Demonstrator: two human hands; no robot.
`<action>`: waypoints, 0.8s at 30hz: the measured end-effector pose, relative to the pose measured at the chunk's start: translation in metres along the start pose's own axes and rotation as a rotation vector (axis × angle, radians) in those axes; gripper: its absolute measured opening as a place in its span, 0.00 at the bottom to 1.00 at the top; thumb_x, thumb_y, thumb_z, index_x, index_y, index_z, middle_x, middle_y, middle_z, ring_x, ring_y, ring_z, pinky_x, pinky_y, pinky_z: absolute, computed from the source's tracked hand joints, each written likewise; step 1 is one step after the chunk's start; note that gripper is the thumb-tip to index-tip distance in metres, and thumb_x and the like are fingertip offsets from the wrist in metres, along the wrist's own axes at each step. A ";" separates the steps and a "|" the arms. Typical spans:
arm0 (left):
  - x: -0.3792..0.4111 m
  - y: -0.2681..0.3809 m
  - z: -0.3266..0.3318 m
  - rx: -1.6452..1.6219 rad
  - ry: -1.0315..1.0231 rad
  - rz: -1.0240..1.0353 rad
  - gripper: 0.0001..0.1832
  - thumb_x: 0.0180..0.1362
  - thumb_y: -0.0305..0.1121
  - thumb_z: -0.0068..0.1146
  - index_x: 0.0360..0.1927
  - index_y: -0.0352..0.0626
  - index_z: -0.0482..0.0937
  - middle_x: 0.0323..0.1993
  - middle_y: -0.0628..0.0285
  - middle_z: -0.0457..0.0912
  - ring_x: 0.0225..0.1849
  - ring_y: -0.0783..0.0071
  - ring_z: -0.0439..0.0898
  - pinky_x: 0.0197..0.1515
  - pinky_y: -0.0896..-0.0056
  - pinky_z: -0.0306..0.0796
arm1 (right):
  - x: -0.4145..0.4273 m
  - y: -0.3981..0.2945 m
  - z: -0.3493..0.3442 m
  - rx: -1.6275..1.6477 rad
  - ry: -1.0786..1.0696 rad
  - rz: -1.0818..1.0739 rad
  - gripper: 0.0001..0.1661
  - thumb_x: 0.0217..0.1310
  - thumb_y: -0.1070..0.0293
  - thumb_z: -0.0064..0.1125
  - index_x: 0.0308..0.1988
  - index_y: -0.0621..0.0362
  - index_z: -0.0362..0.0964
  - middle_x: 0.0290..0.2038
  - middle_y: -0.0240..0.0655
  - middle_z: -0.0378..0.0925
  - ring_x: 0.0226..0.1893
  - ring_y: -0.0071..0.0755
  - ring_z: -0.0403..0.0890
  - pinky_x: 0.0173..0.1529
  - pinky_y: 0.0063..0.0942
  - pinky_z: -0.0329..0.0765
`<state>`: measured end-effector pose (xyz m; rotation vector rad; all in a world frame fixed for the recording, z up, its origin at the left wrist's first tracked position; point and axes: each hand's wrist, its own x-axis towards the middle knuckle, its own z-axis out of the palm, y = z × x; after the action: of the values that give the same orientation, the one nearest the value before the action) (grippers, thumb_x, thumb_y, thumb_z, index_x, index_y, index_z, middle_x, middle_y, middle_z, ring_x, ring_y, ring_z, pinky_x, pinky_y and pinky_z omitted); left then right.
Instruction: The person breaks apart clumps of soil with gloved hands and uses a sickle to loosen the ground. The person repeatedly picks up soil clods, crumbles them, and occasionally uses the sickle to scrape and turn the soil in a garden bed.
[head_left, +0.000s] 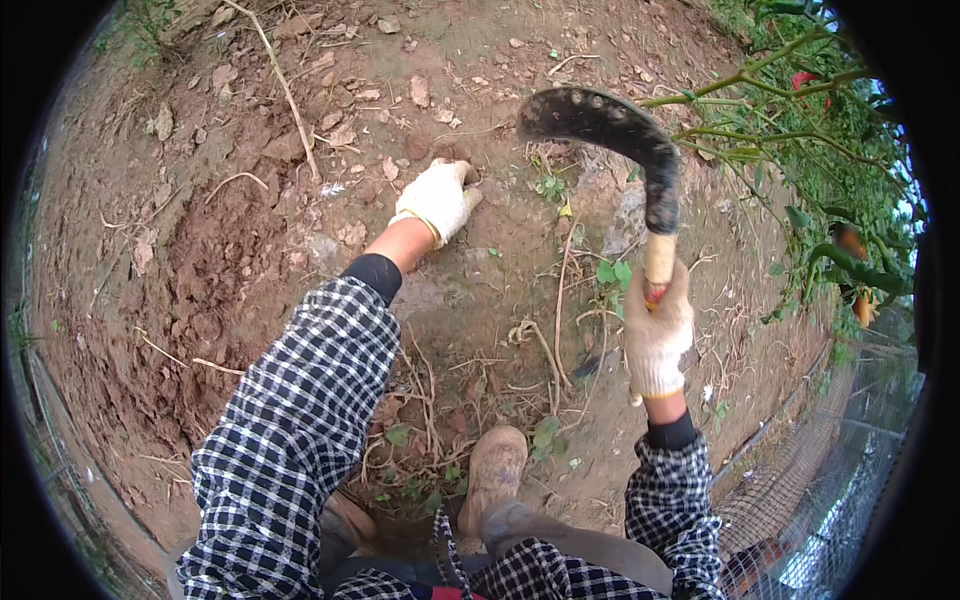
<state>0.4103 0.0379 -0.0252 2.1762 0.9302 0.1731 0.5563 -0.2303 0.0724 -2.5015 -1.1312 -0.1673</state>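
Observation:
My left hand (440, 199), in a white knitted glove, reaches down to the reddish-brown soil (450, 300). Its fingers are bent at a small hollow in the ground, and whether they hold anything is hidden. To the right, my right hand (658, 330), gloved the same way, is closed around the wooden handle of a sickle (660, 184). The sickle's dark, broad, curved blade points away from me and hooks to the left, over the ground. A small green weed (551, 186) grows between my left hand and the blade.
Pepper plants (795, 139) with red and green fruits lean in from the right. Wire netting (802, 457) runs along the lower right. Dry vines (559, 322) and loose clods (225, 300) lie about. My muddy boot (495, 469) stands near the bottom middle.

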 end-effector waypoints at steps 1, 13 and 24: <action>0.002 -0.004 -0.001 -0.005 -0.015 0.015 0.19 0.61 0.42 0.60 0.49 0.38 0.84 0.47 0.42 0.84 0.52 0.45 0.82 0.57 0.54 0.74 | 0.004 0.004 0.008 -0.024 -0.015 -0.008 0.24 0.67 0.57 0.64 0.55 0.57 0.66 0.26 0.46 0.82 0.23 0.42 0.86 0.26 0.38 0.79; -0.009 0.000 -0.039 -0.257 -0.300 0.031 0.18 0.61 0.41 0.61 0.49 0.40 0.81 0.37 0.58 0.85 0.40 0.70 0.82 0.45 0.66 0.76 | 0.013 0.006 -0.041 0.223 -0.493 0.263 0.21 0.63 0.63 0.62 0.53 0.58 0.71 0.30 0.49 0.81 0.31 0.46 0.86 0.36 0.39 0.79; -0.067 -0.015 -0.005 0.098 -0.059 0.564 0.24 0.59 0.35 0.64 0.61 0.56 0.79 0.60 0.58 0.82 0.50 0.57 0.86 0.49 0.59 0.81 | -0.025 0.008 -0.055 0.306 -0.347 0.504 0.20 0.63 0.62 0.64 0.50 0.60 0.74 0.29 0.43 0.80 0.28 0.38 0.83 0.36 0.36 0.79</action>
<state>0.3513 0.0034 -0.0215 2.4731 0.2764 0.3349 0.5485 -0.2739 0.1141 -2.4909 -0.5450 0.5524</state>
